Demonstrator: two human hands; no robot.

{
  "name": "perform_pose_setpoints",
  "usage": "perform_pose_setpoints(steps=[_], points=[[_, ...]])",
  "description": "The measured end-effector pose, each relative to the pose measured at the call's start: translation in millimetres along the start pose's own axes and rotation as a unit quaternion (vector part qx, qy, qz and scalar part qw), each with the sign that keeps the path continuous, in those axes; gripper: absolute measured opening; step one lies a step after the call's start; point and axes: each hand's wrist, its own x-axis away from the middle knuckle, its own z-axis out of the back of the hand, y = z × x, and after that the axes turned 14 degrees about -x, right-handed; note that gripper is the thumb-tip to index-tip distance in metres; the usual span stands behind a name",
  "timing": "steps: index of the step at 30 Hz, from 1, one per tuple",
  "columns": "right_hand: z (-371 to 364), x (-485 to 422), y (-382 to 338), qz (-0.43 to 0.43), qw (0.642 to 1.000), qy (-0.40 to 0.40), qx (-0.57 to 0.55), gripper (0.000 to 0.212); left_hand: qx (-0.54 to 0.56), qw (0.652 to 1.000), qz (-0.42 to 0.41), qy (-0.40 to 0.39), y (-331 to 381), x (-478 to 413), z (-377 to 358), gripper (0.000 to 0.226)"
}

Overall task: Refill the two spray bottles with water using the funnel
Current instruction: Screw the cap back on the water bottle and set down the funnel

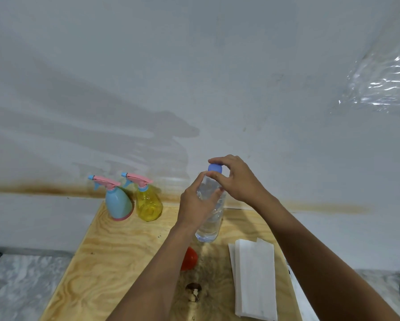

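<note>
A clear water bottle (209, 224) with a blue cap (213, 167) stands lifted over the middle of a plywood board (106, 251). My left hand (194, 202) grips the bottle's upper body. My right hand (236, 179) pinches the blue cap from above with thumb and fingers. Two spray bottles stand at the board's far left, both with pink trigger heads fitted: a blue one (118, 202) and a yellow translucent one (148, 202). A red funnel (189, 259) lies on the board, partly hidden behind my left forearm.
A stack of white paper towels (254, 279) lies on the board's right side. A dark knot (193, 291) marks the wood near the front. The board sits against a stained white wall on a grey marbled surface (21, 279). Clear plastic sheeting (384, 82) hangs upper right.
</note>
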Motion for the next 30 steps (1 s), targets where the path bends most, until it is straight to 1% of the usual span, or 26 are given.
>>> perform_pose_setpoints(steps=[2,4,9,13,15,17,19,21,22,23,25,26,28,30], points=[[-9,2,0,-0.002,0.999,0.038,-0.008,0.032,0.002,1.0,0.002,-0.006,2,1,3,0.043],[-15,3,2,0.002,0.998,0.061,-0.003,0.032,0.007,1.0,0.011,-0.013,7,3,5,0.052],[-15,10,5,-0.005,0.998,0.063,-0.029,0.037,0.008,1.0,0.003,-0.029,7,3,8,0.06],[-17,29,17,-0.047,0.984,0.115,-0.13,0.04,0.005,0.997,0.01,-0.078,-3,0,20,0.079],[-20,41,30,-0.078,0.976,0.13,-0.159,0.041,0.0,0.995,0.035,-0.095,-20,1,27,0.083],[-26,53,47,-0.115,0.97,0.123,-0.175,0.048,-0.017,0.993,0.07,-0.097,-43,6,31,0.078],[-35,62,64,-0.15,0.968,0.094,-0.176,0.065,-0.058,0.986,0.107,-0.117,-71,14,30,0.071],[-45,68,76,-0.16,0.971,0.049,-0.169,0.081,-0.119,0.969,0.146,-0.159,-100,23,26,0.071],[-49,69,80,-0.159,0.972,0.033,-0.168,0.084,-0.151,0.958,0.166,-0.178,-113,29,23,0.072],[-52,70,82,-0.156,0.972,0.025,-0.172,0.081,-0.177,0.947,0.185,-0.193,-124,34,20,0.072],[-58,68,82,-0.141,0.973,0.031,-0.181,0.068,-0.2,0.936,0.207,-0.203,-142,44,14,0.067],[-60,66,81,-0.132,0.974,0.037,-0.181,0.065,-0.202,0.935,0.208,-0.204,-147,48,11,0.061],[-63,61,84,-0.128,0.972,0.049,-0.189,0.067,-0.223,0.934,0.194,-0.2,-156,55,7,0.048],[-64,56,89,-0.136,0.97,0.048,-0.196,0.077,-0.26,0.932,0.166,-0.191,-161,58,3,0.035]])
